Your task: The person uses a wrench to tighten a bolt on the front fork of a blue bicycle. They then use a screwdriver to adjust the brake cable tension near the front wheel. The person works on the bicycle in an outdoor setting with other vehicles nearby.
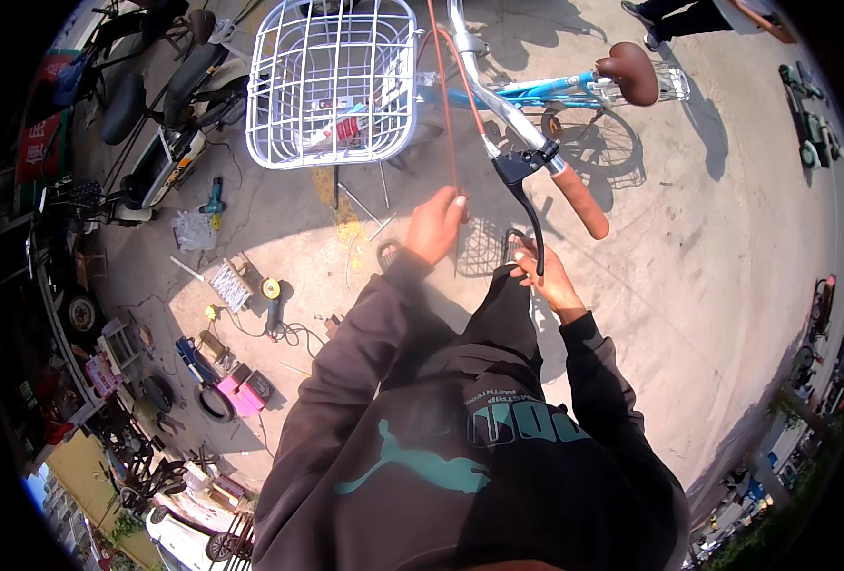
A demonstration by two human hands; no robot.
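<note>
A blue bicycle (527, 90) stands in front of me, with a silver handlebar (484, 90), a brown grip (582, 202) and a white wire basket (332, 157). My left hand (435, 226) is closed round a reddish-brown cable (446, 105) that comes down from above; a thin end seems to hang below the fist. At the lower end of the black brake lever (527, 202), my right hand (550, 281) has its fingers closed on the tip. Part of its grip is hidden behind the lever. Small packaged items (346, 128) lie in the basket.
Left on the concrete are an angle grinder (272, 300) with a cord, a teal power tool (213, 203), a plastic bag (194, 230), and a pink box (244, 390). Parked scooters (160, 167) line the left side. A person's legs (674, 19) show at the top right.
</note>
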